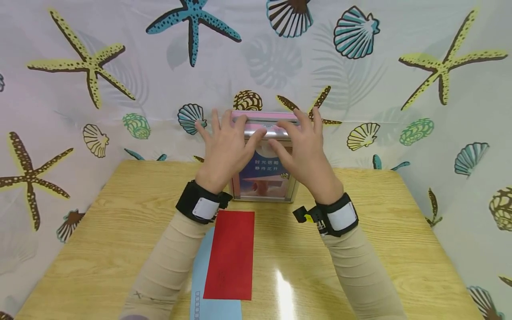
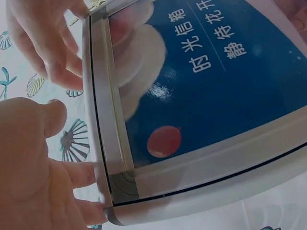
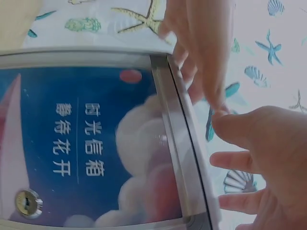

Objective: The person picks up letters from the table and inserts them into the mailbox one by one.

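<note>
A small mailbox (image 1: 266, 173) with a silver metal frame stands upright at the back of the table, its blue front printed with white Chinese characters. My left hand (image 1: 224, 151) is at the top left of the box, fingertips along its upper edge. On the other side, my right hand (image 1: 306, 153) has its fingers spread over the top right. Both thumbs point inward before the shiny metal top edge (image 1: 272, 133). A pink strip (image 1: 266, 115) shows behind the fingers. In the right wrist view, a round brass lock (image 3: 29, 203) sits on the front panel.
A red envelope (image 1: 230, 255) lies on the wooden table (image 1: 360, 266) in front of the box, overlapping a light blue envelope (image 1: 220, 310). Behind the box hangs a white cloth (image 1: 160, 89) with starfish and shells, which also lines both sides.
</note>
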### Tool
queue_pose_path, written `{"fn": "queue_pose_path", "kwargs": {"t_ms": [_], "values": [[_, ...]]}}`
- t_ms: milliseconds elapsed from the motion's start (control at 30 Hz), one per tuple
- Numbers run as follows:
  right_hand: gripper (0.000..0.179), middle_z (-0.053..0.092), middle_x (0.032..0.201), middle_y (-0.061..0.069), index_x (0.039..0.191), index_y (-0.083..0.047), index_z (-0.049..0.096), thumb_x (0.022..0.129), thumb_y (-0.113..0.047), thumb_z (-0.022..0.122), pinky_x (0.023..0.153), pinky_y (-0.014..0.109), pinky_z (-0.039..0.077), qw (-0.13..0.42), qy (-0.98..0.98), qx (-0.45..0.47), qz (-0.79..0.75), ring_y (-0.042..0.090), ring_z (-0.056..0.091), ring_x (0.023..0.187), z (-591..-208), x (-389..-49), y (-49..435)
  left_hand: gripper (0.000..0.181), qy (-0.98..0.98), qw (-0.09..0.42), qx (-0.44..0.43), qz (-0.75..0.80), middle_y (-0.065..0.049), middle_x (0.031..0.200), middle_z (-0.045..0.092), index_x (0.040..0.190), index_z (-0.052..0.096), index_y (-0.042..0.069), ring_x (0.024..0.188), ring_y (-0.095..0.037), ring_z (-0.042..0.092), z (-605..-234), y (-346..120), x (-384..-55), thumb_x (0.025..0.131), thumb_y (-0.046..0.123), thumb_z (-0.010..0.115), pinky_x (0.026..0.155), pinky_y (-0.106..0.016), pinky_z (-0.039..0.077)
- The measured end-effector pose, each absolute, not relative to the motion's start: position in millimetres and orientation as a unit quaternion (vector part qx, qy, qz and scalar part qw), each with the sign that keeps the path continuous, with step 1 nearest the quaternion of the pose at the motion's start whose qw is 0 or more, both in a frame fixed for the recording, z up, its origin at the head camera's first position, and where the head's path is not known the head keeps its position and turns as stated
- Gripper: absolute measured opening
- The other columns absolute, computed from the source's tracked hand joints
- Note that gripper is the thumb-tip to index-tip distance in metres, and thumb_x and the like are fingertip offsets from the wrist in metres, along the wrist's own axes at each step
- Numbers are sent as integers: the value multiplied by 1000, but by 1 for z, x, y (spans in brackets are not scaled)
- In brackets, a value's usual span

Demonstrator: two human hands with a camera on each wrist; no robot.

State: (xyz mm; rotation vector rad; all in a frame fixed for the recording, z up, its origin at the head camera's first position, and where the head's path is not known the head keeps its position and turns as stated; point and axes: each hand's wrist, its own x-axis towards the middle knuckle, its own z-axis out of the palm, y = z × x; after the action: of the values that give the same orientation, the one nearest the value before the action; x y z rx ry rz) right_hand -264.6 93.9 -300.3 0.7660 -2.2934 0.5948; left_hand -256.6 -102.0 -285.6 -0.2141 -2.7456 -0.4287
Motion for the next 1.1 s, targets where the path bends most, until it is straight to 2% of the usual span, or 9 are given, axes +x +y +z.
{"fn": "queue_pose_path", "kwargs": {"t_ms": [100,200,333,500,667,833,1000,1100], "values": [[39,61,129,32,121,6,69,96,-25,74,128,61,2,344,-856,314,225,47,45,140,-304,-252,94,75,-966,187,-71,-164,-26,161,34,148,52,10,155,-54,11,-287,-104,-258,103,67,36,115,-83,6],[35,63,125,30,120,6,69,94,-18,75,127,62,4,368,-839,333,224,47,47,138,-310,-239,94,75,-962,189,-73,-182,-28,164,28,150,51,9,156,-55,4,-287,-107,-257,103,67,38,115,-82,5],[37,62,127,29,124,5,66,90,-8,76,126,64,10,382,-816,353,253,45,49,136,-326,-222,92,75,-954,201,-91,-201,-28,167,19,155,44,10,156,-53,-5,-291,-113,-246,102,63,46,116,-81,3],[49,57,134,30,133,5,59,88,-5,76,124,63,18,330,-817,367,298,48,47,136,-355,-207,92,81,-938,241,-124,-215,-27,168,16,157,39,5,156,-52,-6,-302,-128,-224,98,56,61,116,-81,6],[58,54,140,32,139,5,55,90,-14,78,122,66,23,264,-843,356,304,53,40,140,-379,-197,100,91,-938,242,-145,-201,-28,166,20,157,35,2,156,-55,0,-321,-141,-200,93,58,68,114,-82,13],[68,50,148,30,147,4,50,94,-31,75,120,70,24,202,-869,339,297,54,30,147,-394,-189,107,105,-954,193,-159,-164,-28,165,23,159,29,2,155,-57,3,-352,-146,-176,87,66,69,115,-81,16],[73,39,158,25,151,0,46,98,-44,68,115,70,34,122,-896,306,297,50,26,151,-407,-183,109,111,-972,91,-154,-154,-24,168,19,164,23,9,156,-53,2,-387,-153,-159,84,76,62,117,-79,12],[77,36,162,22,154,-3,42,98,-50,66,115,67,37,73,-911,288,287,47,27,152,-416,-182,106,111,-977,45,-129,-164,-25,167,22,163,25,9,156,-54,5,-407,-163,-150,84,78,60,116,-80,13]]}}
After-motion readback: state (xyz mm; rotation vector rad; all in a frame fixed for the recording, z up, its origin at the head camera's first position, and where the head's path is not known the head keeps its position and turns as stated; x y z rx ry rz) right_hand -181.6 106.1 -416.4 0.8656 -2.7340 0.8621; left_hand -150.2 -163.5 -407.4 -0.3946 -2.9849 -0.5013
